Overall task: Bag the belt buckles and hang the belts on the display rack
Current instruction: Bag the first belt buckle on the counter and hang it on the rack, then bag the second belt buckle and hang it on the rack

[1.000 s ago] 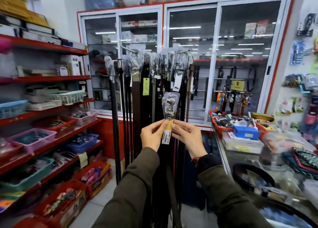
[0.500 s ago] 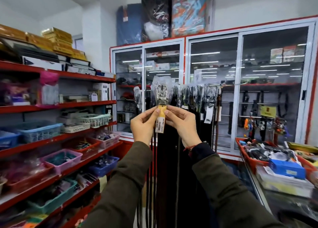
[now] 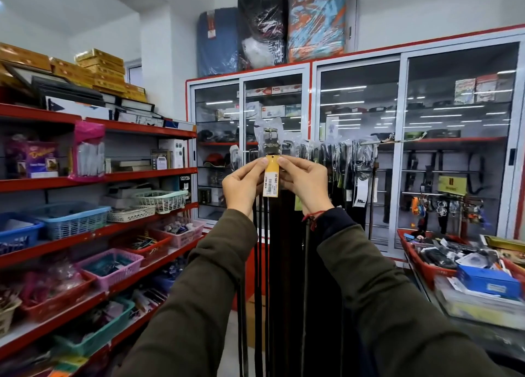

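I hold a dark belt (image 3: pixel 279 234) upright at chest height in front of the display rack (image 3: pixel 397 141). Its metal buckle (image 3: pixel 270 140) sits in a clear plastic bag above my fingers. A yellow price tag (image 3: pixel 271 179) hangs just below the buckle. My left hand (image 3: pixel 244 184) pinches the belt and tag from the left, my right hand (image 3: pixel 305 184) from the right. Several other black belts with bagged buckles (image 3: pixel 341 155) hang from the rack's rod behind and to the right.
Red shelves (image 3: pixel 99 177) with plastic baskets run along the left. A glass-door cabinet (image 3: pixel 360 149) stands behind the rack. At the right, a counter carries a red tray (image 3: pixel 417 258) of goods and a blue box (image 3: pixel 488 281).
The bagged buckle and both hands have risen from below the rack's belt tops to the level of the rod. The camera has tilted upward.
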Tool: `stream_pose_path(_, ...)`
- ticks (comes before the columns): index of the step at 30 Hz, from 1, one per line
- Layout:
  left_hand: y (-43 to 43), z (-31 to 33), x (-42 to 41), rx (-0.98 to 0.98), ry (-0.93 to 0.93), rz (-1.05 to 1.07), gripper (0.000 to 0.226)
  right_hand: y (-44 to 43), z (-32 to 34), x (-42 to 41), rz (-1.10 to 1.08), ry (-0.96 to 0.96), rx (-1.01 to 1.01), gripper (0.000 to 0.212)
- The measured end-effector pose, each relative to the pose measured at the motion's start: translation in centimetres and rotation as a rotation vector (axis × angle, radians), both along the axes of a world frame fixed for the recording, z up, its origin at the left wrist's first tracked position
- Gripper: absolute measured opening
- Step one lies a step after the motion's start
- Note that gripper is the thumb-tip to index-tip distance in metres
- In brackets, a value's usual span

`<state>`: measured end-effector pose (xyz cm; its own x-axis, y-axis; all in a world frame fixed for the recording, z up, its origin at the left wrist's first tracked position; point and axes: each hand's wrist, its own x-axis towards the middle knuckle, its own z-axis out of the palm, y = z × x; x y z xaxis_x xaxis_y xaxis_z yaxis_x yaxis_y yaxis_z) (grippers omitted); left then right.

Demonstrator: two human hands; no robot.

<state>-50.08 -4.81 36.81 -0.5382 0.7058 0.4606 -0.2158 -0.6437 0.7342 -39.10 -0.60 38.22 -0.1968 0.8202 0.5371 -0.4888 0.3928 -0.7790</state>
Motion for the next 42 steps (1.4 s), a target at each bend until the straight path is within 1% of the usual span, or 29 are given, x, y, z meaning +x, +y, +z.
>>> stream_pose_path(2, 0.4, 0.2, -0.4, -0.015, -0.01, -0.014, 0.026, 0.3, 0.2, -0.3, -0.002, -0.007, -0.028, 0.022)
stream_pose_path(6, 1.3, -0.4, -0.9, -0.111, 0.035, -0.048, 0.028, 1.3, -0.7, -0.4, -0.018, -0.055, -0.109, 0.022)
stream_pose_path(9, 2.2, -0.9, -1.1, -0.136, 0.061, -0.049, 0.029, 2.1, -1.6, -0.7, -0.084, -0.088, -0.093, 0.023)
stream_pose_path(11, 2.7, -1.4, -1.1, -0.138, 0.115, 0.019, 0.028, 2.6, -2.3, -1.0, -0.166, -0.142, -0.044, 0.024)
stream_pose_path(15, 2.8, -3.6, -0.5, -0.103, 0.366, 0.285, 0.031, 2.7, -5.1, -1.0, -0.422, -0.324, 0.119, 0.027)
stream_pose_path(17, 2.3, -5.3, 0.3, -0.082, 0.458, 0.411, 0.036, 2.3, -6.9, -0.3, -0.539, -0.363, 0.189, 0.028)
stream_pose_path(20, 1.8, -8.2, 1.8, -0.079, 0.687, 0.622, 0.044, 1.6, -10.0, 1.5, -0.617, -0.407, 0.281, 0.033)
stream_pose_path(22, 1.3, -10.4, 3.0, -0.102, 0.847, 0.741, 0.05, 1.2, -12.1, 3.1, -0.695, -0.501, 0.342, 0.038)
stream_pose_path(23, 1.0, -11.6, 3.7, -0.107, 0.906, 0.766, 0.052, 0.9, -13.2, 4.2, -0.731, -0.547, 0.36, 0.041)
stream_pose_path(27, 0.3, -16.4, 7.1, -0.125, 1.053, 0.719, 0.051, -0.4, -17.5, 8.6, -0.874, -0.736, 0.404, 0.05)
stream_pose_path(31, -0.4, -21.2, 11.7, -0.17, 1.123, 0.631, 0.052, -2.3, -22.0, 13.7, -0.977, -0.932, 0.374, 0.055)
stream_pose_path(38, -2.1, -29.1, 20.8, -0.267, 1.247, 0.39, 0.054, -5.7, -30.8, 23.0, -1.074, -1.135, 0.134, 0.059)
stream_pose_path(42, -3.2, -32.8, 25.4, -0.309, 1.324, 0.224, 0.053, -7.6, -35.1, 28.4, -1.12, -1.21, -0.085, 0.061)
